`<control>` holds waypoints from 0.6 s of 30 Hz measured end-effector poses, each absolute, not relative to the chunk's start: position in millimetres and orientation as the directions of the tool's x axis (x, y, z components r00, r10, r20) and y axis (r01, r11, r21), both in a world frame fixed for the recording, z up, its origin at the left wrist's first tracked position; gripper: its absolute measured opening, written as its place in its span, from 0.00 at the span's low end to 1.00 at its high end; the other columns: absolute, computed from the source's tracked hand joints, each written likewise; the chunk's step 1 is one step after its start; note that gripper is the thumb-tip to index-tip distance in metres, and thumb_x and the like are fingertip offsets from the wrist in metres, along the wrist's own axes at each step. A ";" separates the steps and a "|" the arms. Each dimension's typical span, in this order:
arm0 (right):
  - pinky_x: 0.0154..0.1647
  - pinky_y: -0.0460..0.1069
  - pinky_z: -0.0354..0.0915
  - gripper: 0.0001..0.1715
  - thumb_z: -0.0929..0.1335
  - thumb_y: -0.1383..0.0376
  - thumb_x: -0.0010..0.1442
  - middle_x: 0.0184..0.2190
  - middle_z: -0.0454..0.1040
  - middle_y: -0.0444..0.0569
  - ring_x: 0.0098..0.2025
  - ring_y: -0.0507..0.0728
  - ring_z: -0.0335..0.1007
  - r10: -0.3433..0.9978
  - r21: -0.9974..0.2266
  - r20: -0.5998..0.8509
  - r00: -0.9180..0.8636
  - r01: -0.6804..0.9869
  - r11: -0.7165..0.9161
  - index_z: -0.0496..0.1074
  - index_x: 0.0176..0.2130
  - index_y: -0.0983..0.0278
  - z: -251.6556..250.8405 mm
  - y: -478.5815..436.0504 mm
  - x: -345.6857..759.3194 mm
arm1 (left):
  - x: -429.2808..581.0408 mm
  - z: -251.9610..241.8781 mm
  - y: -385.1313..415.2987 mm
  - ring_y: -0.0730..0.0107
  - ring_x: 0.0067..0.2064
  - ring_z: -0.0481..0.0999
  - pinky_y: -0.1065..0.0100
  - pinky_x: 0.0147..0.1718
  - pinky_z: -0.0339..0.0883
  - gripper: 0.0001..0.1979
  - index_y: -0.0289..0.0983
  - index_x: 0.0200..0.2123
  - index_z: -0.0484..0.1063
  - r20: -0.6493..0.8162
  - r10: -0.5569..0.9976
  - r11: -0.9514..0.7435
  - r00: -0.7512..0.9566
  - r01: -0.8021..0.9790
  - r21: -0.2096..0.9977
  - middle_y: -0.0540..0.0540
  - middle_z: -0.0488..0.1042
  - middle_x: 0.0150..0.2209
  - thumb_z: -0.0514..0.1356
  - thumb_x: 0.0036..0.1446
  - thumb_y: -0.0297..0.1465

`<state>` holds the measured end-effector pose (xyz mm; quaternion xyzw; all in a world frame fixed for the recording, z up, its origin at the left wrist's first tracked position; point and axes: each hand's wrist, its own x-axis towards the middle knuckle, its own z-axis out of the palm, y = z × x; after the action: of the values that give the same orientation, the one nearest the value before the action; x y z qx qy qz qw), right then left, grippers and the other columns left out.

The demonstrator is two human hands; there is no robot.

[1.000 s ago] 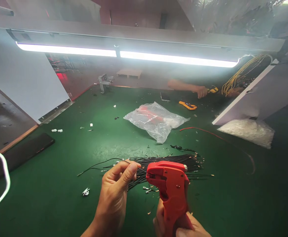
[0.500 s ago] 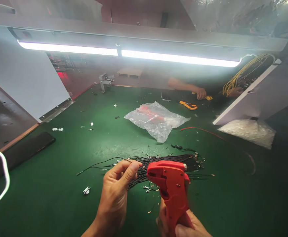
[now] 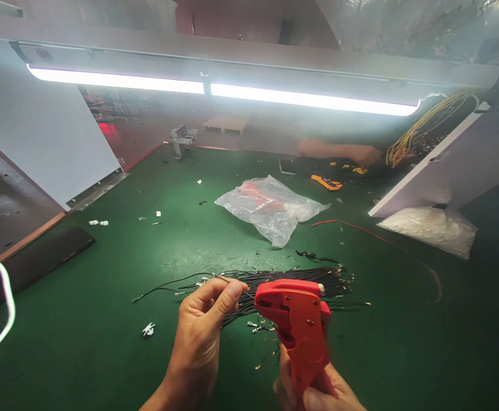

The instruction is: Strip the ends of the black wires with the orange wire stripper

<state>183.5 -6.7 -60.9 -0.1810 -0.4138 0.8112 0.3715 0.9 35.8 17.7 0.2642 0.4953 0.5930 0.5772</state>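
My left hand (image 3: 204,322) is closed in a pinch, with a thin black wire between thumb and forefinger. The wire's short end points right, toward the jaws of a red wire stripper (image 3: 303,325). Around the stripper's handles my right hand (image 3: 324,388) is wrapped, partly hidden by the tool and the frame's lower edge. Behind both lies a bundle of black wires (image 3: 301,281) on the green table, with metal terminals at its left end and bare copper ends at the right. A few terminals (image 3: 256,327) and wire scraps lie below the bundle.
A clear plastic bag (image 3: 270,205) with red and white contents lies mid-table. Beyond it are an orange hand tool (image 3: 326,182) and another person's arm (image 3: 343,151). A white-filled bag (image 3: 433,228) sits right. White connectors (image 3: 149,329) and a red wire (image 3: 352,224) are scattered about.
The stripper's handles have drawn slightly closer together in my right hand. My left hand stays nearly still. Across the table, the other person's hand has moved right, away from the yellow-orange pieces.
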 end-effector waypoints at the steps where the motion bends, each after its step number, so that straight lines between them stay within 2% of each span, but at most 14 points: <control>1: 0.18 0.44 0.50 0.23 0.73 0.46 0.52 0.17 0.52 0.35 0.18 0.48 0.47 0.753 -0.808 0.012 -0.658 -0.450 -0.380 0.69 0.32 0.61 -61.1 -7.4 183.5 | 0.7 17.7 35.5 0.77 0.28 0.65 0.76 0.32 0.61 0.19 0.39 0.23 0.82 -0.258 0.948 0.160 -0.187 -0.420 0.893 0.53 0.70 0.22 0.77 0.37 0.48; 7: 0.21 0.48 0.47 0.29 0.75 0.40 0.49 0.18 0.60 0.39 0.19 0.49 0.50 0.784 -0.853 -0.120 -0.609 -0.340 -0.395 0.68 0.30 0.61 -63.2 -11.1 185.3 | -0.1 18.7 34.6 0.78 0.25 0.62 0.76 0.27 0.58 0.20 0.39 0.23 0.82 -0.276 0.946 0.182 -0.170 -0.423 0.888 0.54 0.67 0.20 0.77 0.36 0.49; 12: 0.21 0.48 0.47 0.31 0.73 0.38 0.50 0.17 0.58 0.38 0.19 0.48 0.49 0.774 -0.861 -0.148 -0.615 -0.305 -0.407 0.66 0.24 0.60 -64.6 -12.0 188.1 | 0.8 17.6 35.7 0.78 0.26 0.62 0.76 0.28 0.59 0.19 0.39 0.22 0.81 -0.274 0.946 0.179 -0.176 -0.423 0.888 0.54 0.68 0.21 0.77 0.37 0.48; 15: 0.22 0.47 0.45 0.31 0.73 0.39 0.52 0.18 0.58 0.38 0.19 0.47 0.48 0.777 -0.835 -0.117 -0.619 -0.362 -0.414 0.66 0.26 0.62 -65.0 -11.5 189.5 | 0.8 17.9 36.5 0.78 0.26 0.62 0.76 0.28 0.59 0.20 0.38 0.22 0.81 -0.280 0.943 0.182 -0.177 -0.430 0.885 0.54 0.67 0.21 0.77 0.37 0.48; 18: 0.22 0.45 0.46 0.26 0.74 0.45 0.55 0.19 0.58 0.38 0.20 0.46 0.48 0.768 -0.782 -0.058 -0.638 -0.449 -0.432 0.68 0.29 0.63 -67.1 -11.2 188.6 | 1.0 19.0 36.6 0.77 0.26 0.62 0.75 0.29 0.59 0.21 0.37 0.22 0.79 -0.291 0.939 0.188 -0.182 -0.437 0.880 0.54 0.67 0.21 0.77 0.36 0.48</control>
<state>188.6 -11.2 -67.1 -0.2082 -0.3829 0.8201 0.3708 1.0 36.6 19.0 0.2521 0.4983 0.5852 0.5879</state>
